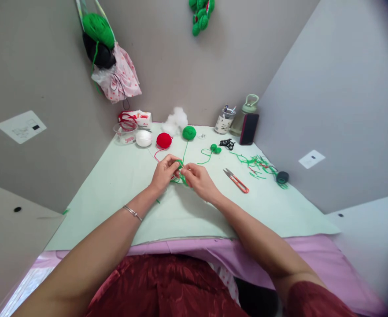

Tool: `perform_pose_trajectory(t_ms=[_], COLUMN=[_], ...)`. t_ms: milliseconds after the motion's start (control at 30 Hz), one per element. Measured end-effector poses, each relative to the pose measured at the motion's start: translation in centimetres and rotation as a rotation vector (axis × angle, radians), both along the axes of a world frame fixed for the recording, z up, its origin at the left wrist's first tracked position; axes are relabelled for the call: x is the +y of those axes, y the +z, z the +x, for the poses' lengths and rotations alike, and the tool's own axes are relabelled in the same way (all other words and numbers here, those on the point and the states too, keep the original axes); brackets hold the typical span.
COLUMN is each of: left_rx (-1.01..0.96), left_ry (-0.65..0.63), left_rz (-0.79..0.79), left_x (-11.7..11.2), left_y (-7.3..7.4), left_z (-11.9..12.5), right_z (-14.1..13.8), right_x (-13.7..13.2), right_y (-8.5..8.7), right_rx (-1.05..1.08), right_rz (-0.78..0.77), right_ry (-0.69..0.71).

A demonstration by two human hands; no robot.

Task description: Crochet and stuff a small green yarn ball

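Above the middle of the desk, the left hand pinches green yarn work; the right hand's grip is closed, seemingly on a slim hook. Likely mid-stitch; the next loop needs slack from the green yarn ball near the back edge.

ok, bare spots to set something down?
Free: pale-green tabletop left of left hand, nearer than white yarn ball; also right of right forearm, nearer than orange-handled metal snips. Crowded: rear, fluffy white stuffing; right side, green yarn scraps.

Held yarn: showing green
Table cover: showing pale green
Scissors: showing orange handles
Bag: bearing red dots on pink
Shirt: showing maroon
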State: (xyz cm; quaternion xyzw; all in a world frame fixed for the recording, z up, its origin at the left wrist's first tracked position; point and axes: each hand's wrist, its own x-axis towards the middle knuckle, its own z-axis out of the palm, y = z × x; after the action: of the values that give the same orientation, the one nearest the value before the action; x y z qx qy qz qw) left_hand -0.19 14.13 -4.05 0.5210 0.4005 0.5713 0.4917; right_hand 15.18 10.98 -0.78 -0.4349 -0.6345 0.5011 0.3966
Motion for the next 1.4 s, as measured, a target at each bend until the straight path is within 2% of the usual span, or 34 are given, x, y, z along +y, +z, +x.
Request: perform_pose_trajectory(t_ms=[167, 333, 500, 633, 700, 733, 800, 867, 1033, 1100, 1233, 1400], left_rx=[0.012, 0.019, 0.035, -0.003, -0.058, -0.089, -0.147, -0.185, -0.211, -0.208, -0.195, -0.175], left_ry=[0.029, 0.061, 0.133, 0.182, 0.195, 0.192, 0.169, 0.133, 0.044, 0.008, -0.001, 0.039], left_rz=[0.009, 0.052, 0.092, 0.066, 0.037, 0.022, -0.004, -0.017, -0.01, -0.015, -0.034, -0.064], left_x=[-0.1, 0.0, 0.2, 1.0, 1.5, 1.7, 1.8, 1.6, 0.4, 0.0, -0.3, 0.1], left_y=[0.1, -0.1, -0.4, -0.7, -0.7, -0.7, -0.5, -0.2, 0.5, 0.5, 0.3, -0.2], left_z=[0.0, 0.0, -0.1, -1.1, -1.7, -2.0, -2.3, -2.2, -0.7, -0.2, 0.1, -0.3], right_z=[-0.7, -0.6, 0.7, 1.1, 1.1, 1.1, 1.4, 2.0, 2.5, 2.1, 1.6, 2.0], right_x=[-0.9, -0.1, 1.2, 0.4, -0.1, -0.3, -0.1, 0.5, 2.1, 2.3, 2.5, 2.6], right_y=[-0.4, -0.3, 0.4, 1.0, 1.2, 1.2, 1.1, 0.9, 0.0, -0.3, -0.6, 0.3], right_rx=[-0.091, -0.038, 0.048, -0.012, -0.148, -0.238, -0.388, -0.43, -0.275, -0.196, -0.072, 0.127], right_rz=[0.112, 0.053, -0.143, -0.276, -0.234, -0.158, 0.024, 0.143, 0.224, 0.2, 0.115, 0.153], right_ry=[-0.056, 0.036, 0.316, 0.629, 0.777, 0.794, 0.707, 0.53, 0.131, 0.085, 0.115, -0.029])
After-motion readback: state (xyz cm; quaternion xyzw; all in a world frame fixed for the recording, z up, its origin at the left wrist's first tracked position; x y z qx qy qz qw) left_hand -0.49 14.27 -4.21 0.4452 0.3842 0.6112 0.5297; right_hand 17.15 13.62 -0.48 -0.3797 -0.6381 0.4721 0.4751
